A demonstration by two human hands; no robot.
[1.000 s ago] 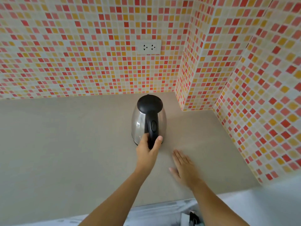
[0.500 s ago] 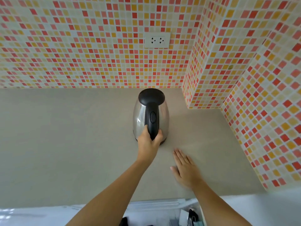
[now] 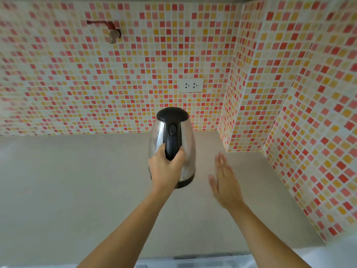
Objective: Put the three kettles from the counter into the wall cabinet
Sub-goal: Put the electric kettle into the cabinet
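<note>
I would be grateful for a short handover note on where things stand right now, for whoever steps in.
Left hand: grip shut on the black handle of the steel kettle, which appears lifted just off the counter.
Right hand: open and flat, fingers together, beside the kettle and holding nothing.
Only this one kettle is in view; no others show on the counter. The wall cabinet is out of view, so what it holds cannot be told.
Left to do: carry this kettle up into the cabinet, then check for any remaining kettles.

Kettle (image 3: 173, 144) base part-hidden by left hand (image 3: 166, 171), forearms cropped
</note>
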